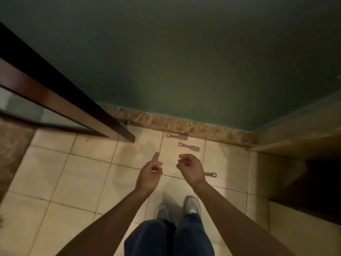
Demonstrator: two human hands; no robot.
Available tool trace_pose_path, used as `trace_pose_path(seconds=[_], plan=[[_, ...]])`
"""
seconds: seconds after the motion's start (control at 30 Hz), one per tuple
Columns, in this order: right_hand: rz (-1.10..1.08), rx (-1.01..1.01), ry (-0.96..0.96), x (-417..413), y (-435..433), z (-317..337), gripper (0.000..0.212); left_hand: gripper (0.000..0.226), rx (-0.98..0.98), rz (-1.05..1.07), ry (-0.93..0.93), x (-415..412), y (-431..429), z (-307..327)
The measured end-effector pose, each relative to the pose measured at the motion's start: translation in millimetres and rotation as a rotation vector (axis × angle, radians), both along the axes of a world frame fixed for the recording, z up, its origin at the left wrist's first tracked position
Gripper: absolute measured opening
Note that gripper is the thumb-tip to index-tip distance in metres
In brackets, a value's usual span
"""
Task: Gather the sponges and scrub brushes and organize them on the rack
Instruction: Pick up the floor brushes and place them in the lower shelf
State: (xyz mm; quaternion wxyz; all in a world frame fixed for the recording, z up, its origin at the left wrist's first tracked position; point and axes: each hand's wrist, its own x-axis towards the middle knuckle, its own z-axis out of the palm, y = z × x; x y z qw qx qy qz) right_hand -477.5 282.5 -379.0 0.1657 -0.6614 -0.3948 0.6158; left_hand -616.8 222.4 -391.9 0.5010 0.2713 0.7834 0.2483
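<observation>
Several pink scrub brushes lie on the beige tiled floor by the wall. One brush [177, 136] lies against the skirting and a second brush [189, 146] just in front of it. A third brush [210, 174] shows only its ringed handle past my right hand [190, 168]. A fourth brush [156, 157] sticks out above my left hand [150, 174], which covers its lower part. Both hands hover high above the floor with fingers loosely curled and nothing in them. No sponge or rack is in view.
A dark wooden door frame [73, 100] slants in from the left, ending near the skirting [203, 128]. A green wall fills the top. A wooden cabinet or step [295, 137] stands at the right. My shoes [177, 207] stand on the tiles below the hands.
</observation>
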Motion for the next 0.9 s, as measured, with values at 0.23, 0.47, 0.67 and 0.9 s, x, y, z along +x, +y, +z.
trace_pose_path(seconds=[0.23, 0.47, 0.67, 0.9], plan=[[0.244, 0.039, -0.042, -30.9, 16.4, -208.2, 0.025, 0.024, -0.005, 0.115, 0.038, -24.7, 3.6, -202.7], [0.428, 0.208, -0.043, -71.0, 45.8, -366.8, 0.019, 0.03, -0.004, 0.072, 0.155, -49.3, 24.4, -358.6], [0.441, 0.226, -0.02, -84.2, 58.8, -433.7, 0.021, 0.045, -0.029, -0.063, 0.479, -61.6, 38.6, -421.0], [0.389, 0.303, -0.013, -82.4, 73.8, -456.2, 0.027, 0.039, 0.015, -0.099, 0.699, -57.2, 43.3, -450.8]])
